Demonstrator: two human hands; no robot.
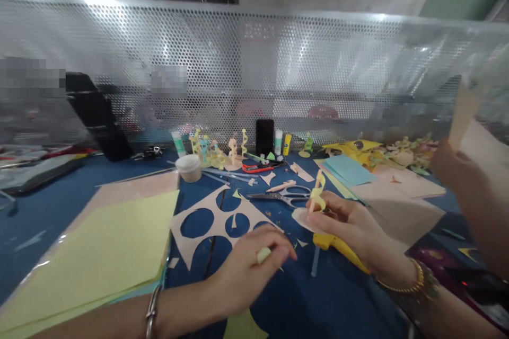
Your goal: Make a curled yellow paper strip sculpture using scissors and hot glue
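Observation:
My right hand [353, 222] is closed around a small paper figure [317, 193], which has a pink upright strip, a yellow curl around it and a pale round base. Pinched in my left hand [250, 262] is a pale green paper piece [263, 255], partly hidden by the fingers. Under my right hand lies a yellow glue gun [338, 248], and a clear glue stick [315, 262] lies at one end of it. Scissors [282, 197] rest just beyond, left of the figure. A pink paper sheet with round holes [218, 200] lies beyond my left hand.
Yellow and pink sheets [103, 243] are stacked at left. A white tub [188, 168], finished paper figures [234, 151], glue sticks and a phone [264, 136] line the back by a perforated metal screen [214, 63]. Another person's hand [449, 167] holds paper at far right.

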